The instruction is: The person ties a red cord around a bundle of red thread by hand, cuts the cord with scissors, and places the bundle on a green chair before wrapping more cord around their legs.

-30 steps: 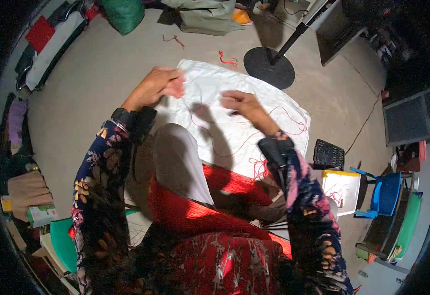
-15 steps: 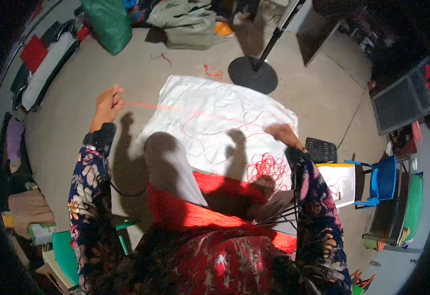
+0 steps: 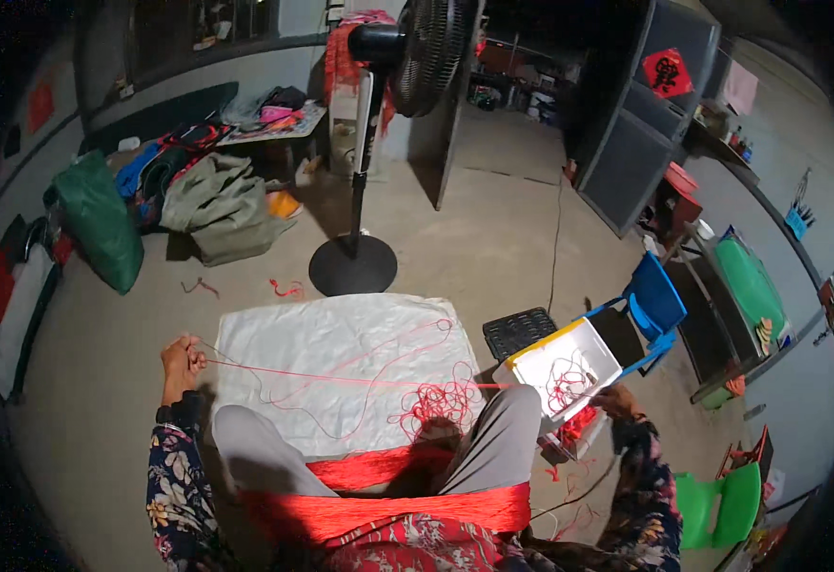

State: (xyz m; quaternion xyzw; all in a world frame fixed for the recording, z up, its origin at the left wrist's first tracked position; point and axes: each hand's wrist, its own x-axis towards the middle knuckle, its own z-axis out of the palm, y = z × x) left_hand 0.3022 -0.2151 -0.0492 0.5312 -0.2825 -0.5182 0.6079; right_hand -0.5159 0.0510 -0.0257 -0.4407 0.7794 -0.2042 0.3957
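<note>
A thin red string (image 3: 341, 377) runs taut from my left hand (image 3: 182, 357) toward my right hand (image 3: 619, 402). My left hand is closed on it beyond the left edge of a white sheet (image 3: 245, 334). At the near right corner of a white box (image 3: 524, 366), my right hand is closed, its fingertips in line with the string. Looser strands curve over the sheet, and a tangled heap of red string (image 3: 441, 408) lies by my right knee. A thick band of red strands (image 3: 388, 510) stretches around my knees.
A black fan base (image 3: 352, 265) stands beyond the sheet. A black crate (image 3: 520, 332) and a blue chair (image 3: 653, 297) are beside the box. A green chair (image 3: 722, 505) stands near right; a green sack (image 3: 98, 221) and piled cloth (image 3: 222, 208) lie far left.
My view has tilted up, showing more of the room. My right hand has moved outward and right, from above the sheet to the white box. My left hand still grips the string.
</note>
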